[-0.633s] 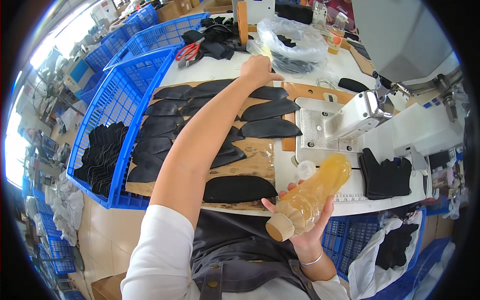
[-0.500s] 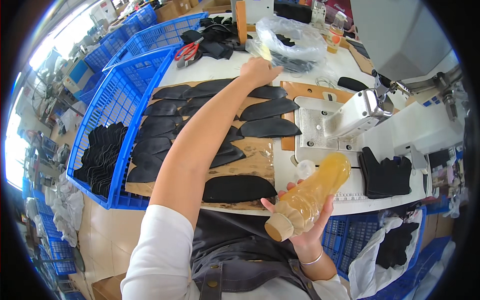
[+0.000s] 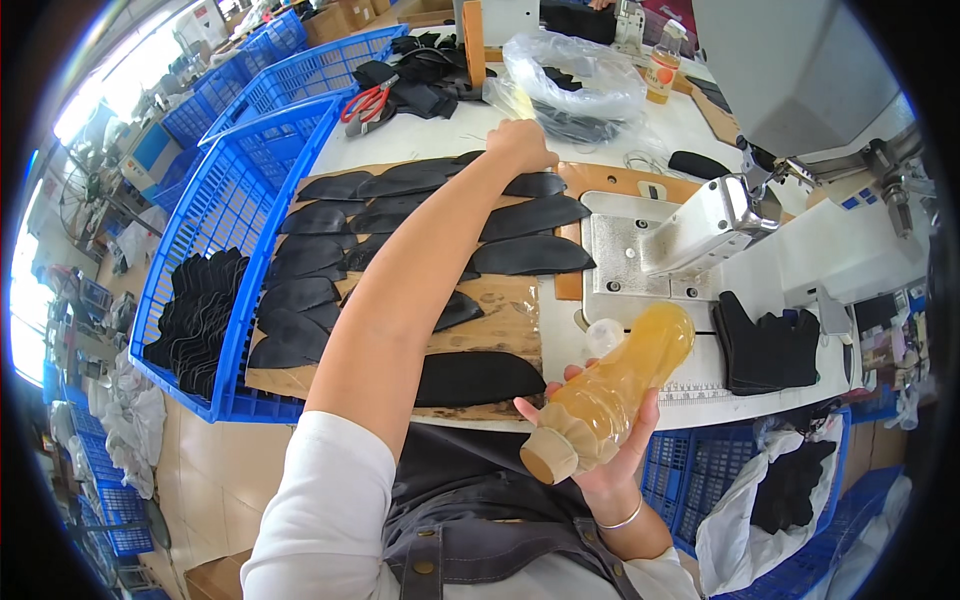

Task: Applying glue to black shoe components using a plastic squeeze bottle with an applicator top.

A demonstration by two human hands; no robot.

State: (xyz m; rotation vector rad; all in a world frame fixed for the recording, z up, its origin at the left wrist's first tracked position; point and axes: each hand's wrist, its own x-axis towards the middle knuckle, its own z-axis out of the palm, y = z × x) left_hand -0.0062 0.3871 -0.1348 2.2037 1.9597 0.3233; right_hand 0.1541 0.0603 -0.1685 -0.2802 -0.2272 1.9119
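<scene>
My right hand (image 3: 612, 472) is wrapped round a clear plastic bottle (image 3: 625, 380) of yellow liquid. The bottle lies tilted, its beige-wrapped neck and cap toward me. My left arm stretches across a brown board (image 3: 490, 318), and my left hand (image 3: 522, 147) is closed, bent down at the board's far edge. Its fingertips are mostly hidden, so what they hold, if anything, does not show. Close to that hand lies a black curved piece (image 3: 535, 185). Rows of similar shiny black pieces (image 3: 531, 255) cover the board, and a matte black piece (image 3: 480, 379) lies at its near edge.
A blue crate (image 3: 262, 290) with stacked black pieces stands at left. Red-handled scissors (image 3: 368, 103), a clear plastic bag (image 3: 570, 85) and another bottle (image 3: 664, 65) are at the back. A white sewing machine (image 3: 690, 235) and stacked black pieces (image 3: 768, 345) occupy the right.
My left hand has come slightly nearer and lower at the far end of the board. The bottle in my right hand has barely shifted; the whole view has moved a little.
</scene>
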